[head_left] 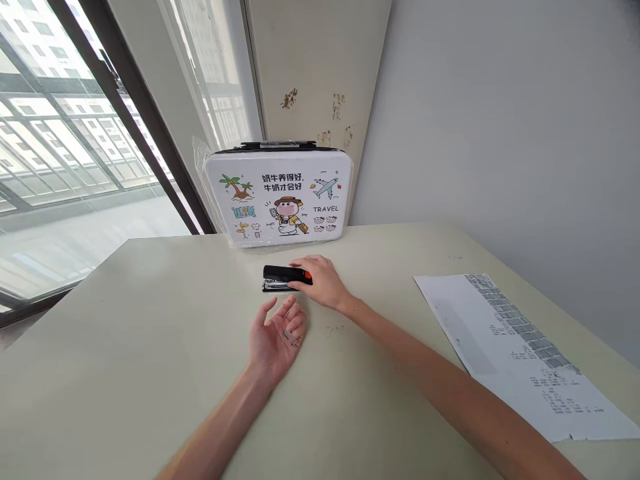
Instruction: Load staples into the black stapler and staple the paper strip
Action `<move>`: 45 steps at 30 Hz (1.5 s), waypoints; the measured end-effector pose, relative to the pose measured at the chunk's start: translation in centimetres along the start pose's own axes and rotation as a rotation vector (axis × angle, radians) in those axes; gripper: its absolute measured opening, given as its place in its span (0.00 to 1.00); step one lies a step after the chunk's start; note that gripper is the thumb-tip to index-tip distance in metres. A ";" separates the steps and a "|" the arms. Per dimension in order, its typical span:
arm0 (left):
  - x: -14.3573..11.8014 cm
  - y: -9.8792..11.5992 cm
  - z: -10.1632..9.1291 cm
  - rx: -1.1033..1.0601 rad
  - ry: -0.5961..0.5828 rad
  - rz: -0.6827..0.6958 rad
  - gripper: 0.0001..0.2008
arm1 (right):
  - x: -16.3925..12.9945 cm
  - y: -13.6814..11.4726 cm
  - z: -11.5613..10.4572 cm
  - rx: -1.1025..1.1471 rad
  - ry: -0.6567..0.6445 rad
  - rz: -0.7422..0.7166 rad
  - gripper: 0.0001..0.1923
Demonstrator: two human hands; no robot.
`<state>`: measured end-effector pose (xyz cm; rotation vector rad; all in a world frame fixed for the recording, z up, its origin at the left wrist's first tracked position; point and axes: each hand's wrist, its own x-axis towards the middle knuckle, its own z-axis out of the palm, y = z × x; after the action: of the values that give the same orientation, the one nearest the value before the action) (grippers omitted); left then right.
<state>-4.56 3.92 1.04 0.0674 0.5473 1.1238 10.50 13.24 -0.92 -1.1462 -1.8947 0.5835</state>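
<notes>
Resting on the table (125, 347), my left hand (277, 333) lies palm up with the fingers loosely apart and slightly curled, holding nothing. A few small metal bits, staples by the look of them, sit against my fingers (295, 327), though they are too small to be sure of.

Just beyond it, my right hand (320, 280) lies on the stapler (280, 277), fingers together and laid over its rear end, where an orange part shows under my fingertips. I cannot tell how firmly I grip it. The stapler is black, lies flat on the table near the middle, and points to my left, its metal base showing beneath the top arm. It sits between my left hand and the case (277, 197).

That case stands upright at the far edge of the table, against the wall (500, 133) and beside the window (75, 133). It is white, with cartoon pictures and the word TRAVEL on its front, and wrapped in clear plastic.

To my right, well apart from both hands, a printed sheet (520, 347) lies flat near the table's edge.
</notes>
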 end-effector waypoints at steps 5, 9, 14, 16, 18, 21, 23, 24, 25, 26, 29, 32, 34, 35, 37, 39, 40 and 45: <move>0.0 -0.2 0.6 -0.031 0.100 0.051 0.18 | -5.4 -4.6 -2.2 -0.037 0.178 -0.203 0.08; -0.3 -0.7 0.7 0.019 0.051 0.021 0.24 | -9.8 -6.6 -1.1 -0.204 0.066 -0.215 0.05; -0.6 -1.2 0.6 0.105 -0.010 -0.031 0.25 | -11.2 -6.7 0.6 -0.223 0.007 -0.124 0.05; -0.5 -1.3 0.7 0.110 -0.023 -0.036 0.24 | -11.3 -6.1 -1.1 -0.193 0.043 -0.134 0.07; -0.4 -1.4 0.8 0.111 -0.013 -0.027 0.24 | -11.8 -4.6 -4.7 -0.179 0.114 -0.112 0.08; -0.2 -1.4 1.0 0.128 0.043 0.004 0.22 | -14.1 0.1 -13.0 -0.265 0.361 0.132 0.10; -0.1 -1.3 1.0 0.138 0.072 0.015 0.21 | -17.0 4.3 -19.0 -0.405 0.492 0.337 0.15; -0.1 -1.2 0.9 0.140 0.075 0.014 0.20 | -18.8 6.5 -21.7 -0.462 0.533 0.410 0.16; 0.0 -1.2 0.9 0.141 0.071 0.006 0.19 | -20.6 8.6 -24.1 -0.506 0.556 0.476 0.17; 0.0 -1.1 0.9 0.142 0.060 -0.001 0.18 | -22.5 10.5 -26.0 -0.550 0.584 0.543 0.18; 0.0 -1.0 0.8 0.142 0.015 -0.015 0.16 | -27.3 14.7 -29.4 -0.657 0.605 0.707 0.20; 0.0 -1.0 0.9 0.136 -0.009 -0.015 0.15 | -29.9 16.0 -30.2 -0.667 0.604 0.748 0.21; 0.0 -1.0 0.9 0.134 -0.008 -0.011 0.15 | -30.3 15.7 -30.3 -0.656 0.584 0.741 0.21; 0.0 -1.0 1.0 0.135 -0.005 -0.008 0.14 | -30.1 15.3 -30.3 -0.651 0.583 0.734 0.21; 0.0 -1.1 1.1 0.137 0.005 -0.006 0.14 | -29.2 14.0 -30.2 -0.645 0.624 0.707 0.22; -0.1 -1.1 1.2 0.141 0.006 -0.008 0.13 | -27.5 12.4 -29.2 -0.629 0.686 0.666 0.22; -0.1 -1.1 1.2 0.146 -0.004 -0.010 0.12 | -26.4 11.4 -28.2 -0.612 0.695 0.642 0.21; -0.4 -0.9 1.1 0.325 -0.121 -0.002 0.11 | -20.9 4.6 -19.7 -0.278 0.338 0.482 0.16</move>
<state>-3.49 3.39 1.85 0.4132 0.6166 1.0131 34.25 -3.47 -2.01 -1.7848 -1.4400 0.3527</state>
